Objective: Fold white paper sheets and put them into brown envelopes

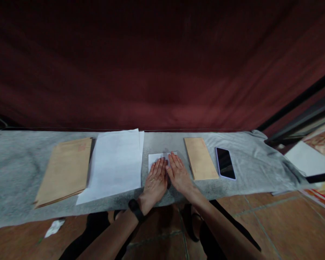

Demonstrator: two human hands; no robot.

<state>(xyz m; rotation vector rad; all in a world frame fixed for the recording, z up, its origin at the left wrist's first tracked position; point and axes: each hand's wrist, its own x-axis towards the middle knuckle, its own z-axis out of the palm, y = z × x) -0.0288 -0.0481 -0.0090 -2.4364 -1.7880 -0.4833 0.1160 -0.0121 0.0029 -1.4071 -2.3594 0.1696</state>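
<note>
A small white folded sheet of paper point(152, 158) lies on the grey cloth, mostly covered by my two hands. My left hand point(156, 178) presses flat on its left part, fingers stretched out and pointing away from me. Flat beside it, my right hand point(178, 174) rests on the right part, with the fingertips near the paper's far edge. Left of my hands is a stack of large white sheets point(116, 162). A narrow brown envelope point(202, 159), apparently with another under it, lies to the right of my right hand.
Larger brown envelopes point(66, 168) are stacked at the left. A phone point(225, 163) lies right of the narrow envelope. The grey cloth point(260, 162) covers the long surface, with a dark red curtain point(162, 72) behind it. A white scrap point(54, 228) is on the tiled floor.
</note>
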